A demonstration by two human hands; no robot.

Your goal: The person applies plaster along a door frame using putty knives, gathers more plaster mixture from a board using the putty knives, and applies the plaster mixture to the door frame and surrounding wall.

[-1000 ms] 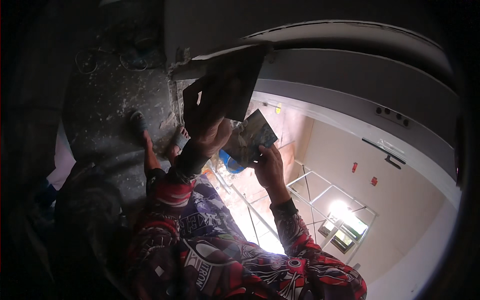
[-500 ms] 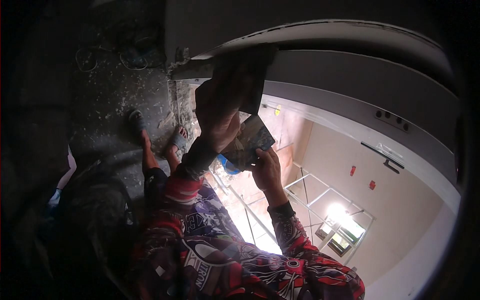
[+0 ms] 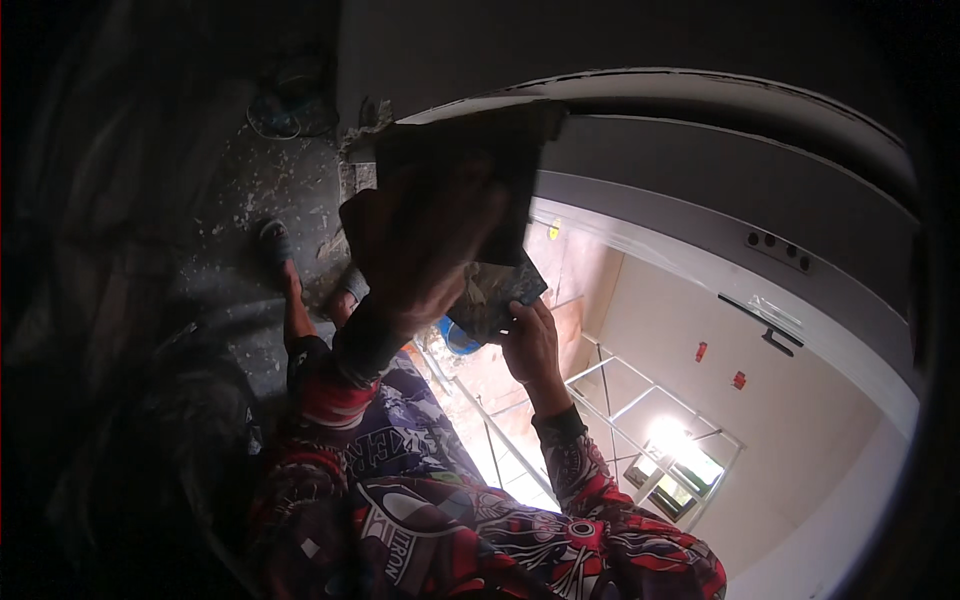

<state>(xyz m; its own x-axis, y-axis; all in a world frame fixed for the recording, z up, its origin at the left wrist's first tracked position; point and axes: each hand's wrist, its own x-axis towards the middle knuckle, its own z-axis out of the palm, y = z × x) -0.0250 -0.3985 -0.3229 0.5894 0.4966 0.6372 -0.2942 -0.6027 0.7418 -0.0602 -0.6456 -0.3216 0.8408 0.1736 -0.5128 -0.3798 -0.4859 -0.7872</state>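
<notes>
My left hand is closed on a broad, dark rectangular trowel, raised against the underside of a grey beam-like edge. Its fingers are in deep shade. Just below and to the right, my right hand pinches the edge of a smaller square plate between thumb and fingers. Pale smears show on the plate's face. The trowel overlaps the plate's upper part in this view; whether the two touch I cannot tell.
A long grey edge curves across the upper right, with a plate with several dark holes. Metal scaffold framing stands at the lower right near a bright light. Sandalled feet show on a speckled dark floor; a blue container lies below.
My left hand and its trowel have shifted down and left, with the trowel covering more of the square plate. My right hand has barely moved.
</notes>
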